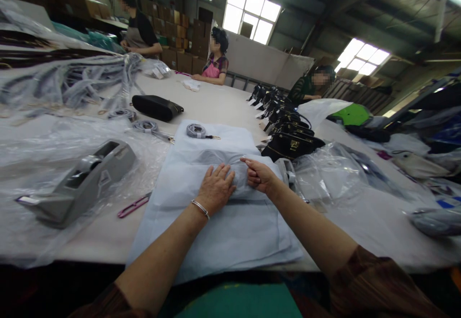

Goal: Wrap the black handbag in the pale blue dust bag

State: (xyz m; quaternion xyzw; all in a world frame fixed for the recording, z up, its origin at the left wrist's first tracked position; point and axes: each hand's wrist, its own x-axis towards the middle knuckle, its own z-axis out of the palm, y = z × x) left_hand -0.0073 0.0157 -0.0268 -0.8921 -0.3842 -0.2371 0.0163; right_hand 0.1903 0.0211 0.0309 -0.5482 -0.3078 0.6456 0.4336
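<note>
I judge the wrapping half done: a soft, grey, rounded bundle (240, 168) sits on thin white paper sheets (234, 241) at the table's (219, 104) near edge, a coiled grey strap (196, 130) unwrapped beyond. My left hand (217, 186) presses flat; my right hand (260, 176) curls, any grip unclear. The bundle's contents are hidden.

On the tabletop (223, 107), toward the near left corner, a grey tape dispenser (84, 193) on clear plastic film (32, 140). Closer to the near edge's middle, pink-handled snips (139, 201). Toward the far left corner, a heap of plastic-wrapped straps (72, 78). Near these, a black bag (154, 107). Reaching toward the far edge, a row of black handbags (293, 144) with white tags. Beyond that edge, a co-worker in a pink apron (213, 70), stacked cardboard boxes (169, 27), a window (252, 8).
</note>
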